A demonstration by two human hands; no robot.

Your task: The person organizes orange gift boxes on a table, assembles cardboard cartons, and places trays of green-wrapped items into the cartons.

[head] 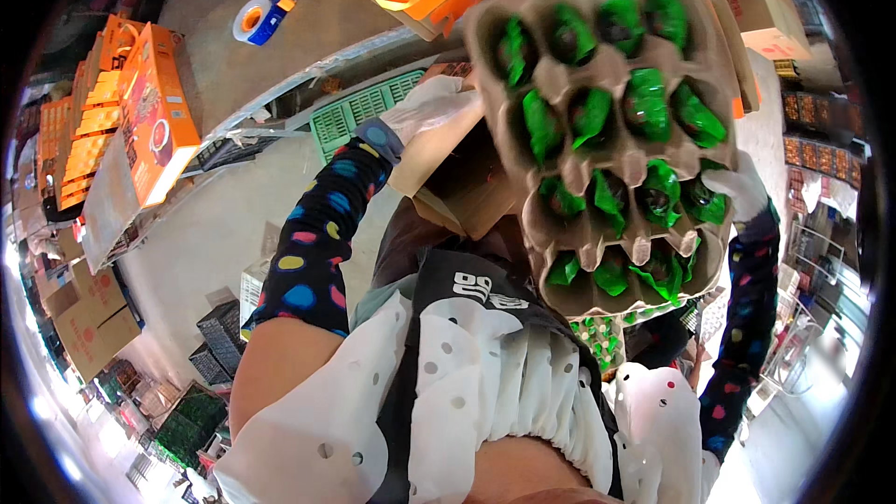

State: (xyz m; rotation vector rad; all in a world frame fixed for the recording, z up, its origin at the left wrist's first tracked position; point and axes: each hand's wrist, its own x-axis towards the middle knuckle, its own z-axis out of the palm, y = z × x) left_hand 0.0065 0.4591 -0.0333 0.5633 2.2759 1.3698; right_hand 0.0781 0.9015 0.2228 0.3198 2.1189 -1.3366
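My right hand (742,185), in a white glove, grips the right edge of a moulded pulp egg tray (551,80). The tray is tilted towards me, and its cups hold several green-wrapped eggs (647,103). My left hand (434,108), also gloved, has hold of the upper edge of an open cardboard carton (448,147). The carton stands close in front of my body, and the tray hides its right side. What lies inside the carton is dark and hard to make out.
A worktable (203,70) carries orange printed gift boxes (150,112) and a tape roll (257,19). Beneath its edge is a green plastic crate (364,108). Flattened cartons (91,322) lean at left. Below the tray, another tray of green-wrapped eggs (598,339) shows.
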